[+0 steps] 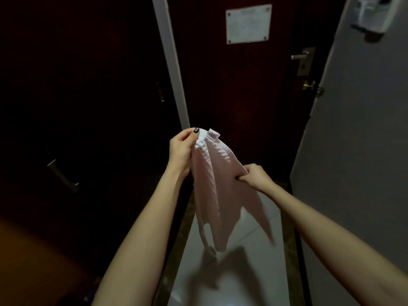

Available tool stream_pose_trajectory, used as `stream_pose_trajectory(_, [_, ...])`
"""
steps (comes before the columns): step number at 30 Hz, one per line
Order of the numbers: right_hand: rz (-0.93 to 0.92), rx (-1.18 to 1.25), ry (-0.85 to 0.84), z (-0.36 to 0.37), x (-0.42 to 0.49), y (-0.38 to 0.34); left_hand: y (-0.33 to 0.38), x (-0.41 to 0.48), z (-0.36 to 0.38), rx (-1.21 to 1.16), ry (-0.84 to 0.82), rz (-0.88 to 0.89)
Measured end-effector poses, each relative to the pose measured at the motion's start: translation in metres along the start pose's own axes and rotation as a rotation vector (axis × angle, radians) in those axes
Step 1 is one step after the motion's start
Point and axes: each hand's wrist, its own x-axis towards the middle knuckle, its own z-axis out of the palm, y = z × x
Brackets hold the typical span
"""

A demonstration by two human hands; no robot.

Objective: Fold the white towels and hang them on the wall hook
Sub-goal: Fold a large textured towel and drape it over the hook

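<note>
A small pale pinkish-white ribbed towel (217,193) hangs in the air in front of me, its lower corners dangling over the floor. My left hand (182,149) pinches its top corner, where a small label (213,134) sticks up. My right hand (254,176) grips the towel's right edge lower down, fingers curled into the cloth. No wall hook shows in this view.
A dark red door (242,85) with a white notice plate (248,24) and a metal lever handle (301,56) stands ahead. Dark cupboard doors (77,96) with a bar handle (63,175) fill the left. A grey wall (364,140) runs along the right. Glossy white floor tiles (238,272) lie below.
</note>
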Motion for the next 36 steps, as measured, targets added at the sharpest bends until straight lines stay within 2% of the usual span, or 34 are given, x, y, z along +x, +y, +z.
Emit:
stream_pose_trajectory(5, [-0.034,-0.164,-0.174,-0.005,0.049,0.012,0.018,0.018,-0.024,-0.051,0.278,0.11])
stream_pose_trajectory(11, [-0.316,-0.131,-0.324,0.016,0.075,-0.039,0.015,-0.012,-0.097,0.317,0.665,0.197])
stream_pose_trajectory(14, [-0.4,-0.111,-0.402,0.039,0.073,-0.079,0.001,-0.038,-0.124,0.509,0.783,0.143])
stream_pose_trajectory(18, [-0.441,0.035,-0.468,0.08,0.056,-0.119,-0.019,-0.074,-0.146,0.563,0.872,-0.015])
stream_pose_trajectory(21, [-0.441,0.11,-0.518,0.103,0.036,-0.146,-0.018,-0.107,-0.151,0.572,0.861,-0.012])
stream_pose_trajectory(24, [-0.429,0.191,-0.551,0.121,0.016,-0.17,-0.013,-0.138,-0.158,0.637,0.763,0.009])
stream_pose_trajectory(29, [-0.237,0.448,-0.661,0.153,-0.02,-0.208,-0.004,-0.175,-0.175,0.614,0.692,-0.18])
stream_pose_trajectory(33, [-0.114,0.644,-0.781,0.171,-0.044,-0.234,-0.009,-0.196,-0.184,0.739,0.622,-0.169])
stream_pose_trajectory(36, [-0.151,0.649,-0.782,0.187,-0.063,-0.246,-0.023,-0.203,-0.185,0.845,0.658,-0.172])
